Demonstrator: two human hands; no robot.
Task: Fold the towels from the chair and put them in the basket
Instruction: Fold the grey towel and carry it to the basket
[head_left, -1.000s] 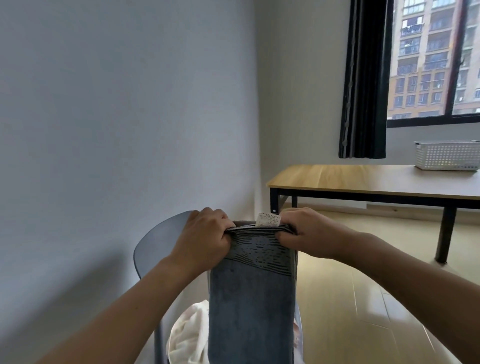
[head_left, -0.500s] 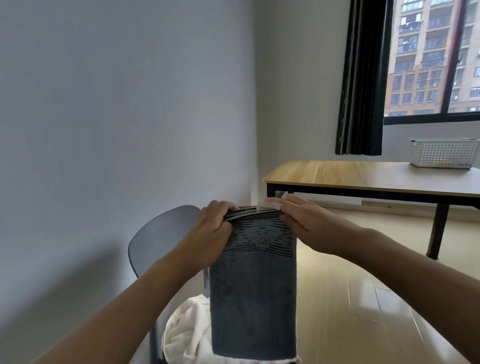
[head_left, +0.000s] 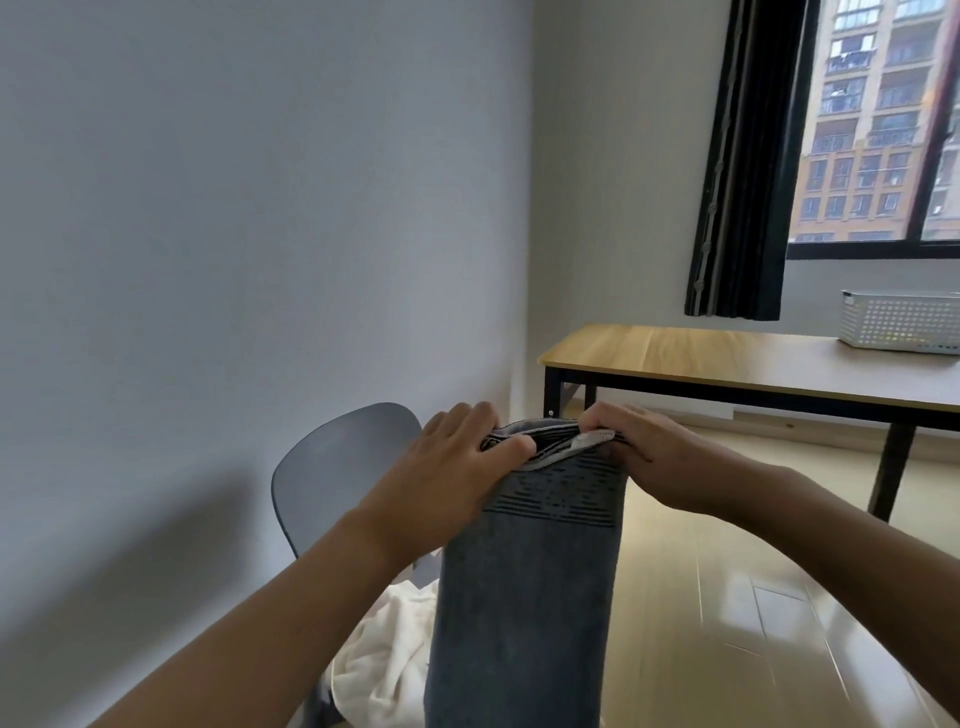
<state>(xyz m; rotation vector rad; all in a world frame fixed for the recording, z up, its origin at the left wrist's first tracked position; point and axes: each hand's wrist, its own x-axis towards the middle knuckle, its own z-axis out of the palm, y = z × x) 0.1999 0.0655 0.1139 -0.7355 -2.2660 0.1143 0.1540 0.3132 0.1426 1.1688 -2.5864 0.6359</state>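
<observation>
A grey towel (head_left: 524, 597) with a band of dark stripes hangs folded lengthwise in front of me. My left hand (head_left: 452, 467) pinches its top left corner and my right hand (head_left: 649, 457) pinches its top right corner, where a white label shows. Behind it stands a grey chair (head_left: 332, 467), and a white towel (head_left: 384, 660) lies crumpled on its seat, partly hidden by the grey towel. A white perforated basket (head_left: 904, 327) sits on the wooden table (head_left: 701, 353) at the far right.
A pale wall runs along the left, close behind the chair. A black curtain (head_left: 737, 171) hangs beside the window above the table. The table's black leg (head_left: 893, 467) stands on the shiny wooden floor to my right.
The towel's top edge now tilts toward me and its layers gape slightly. My view has tilted up a little. Both hands still hold the same corners.
</observation>
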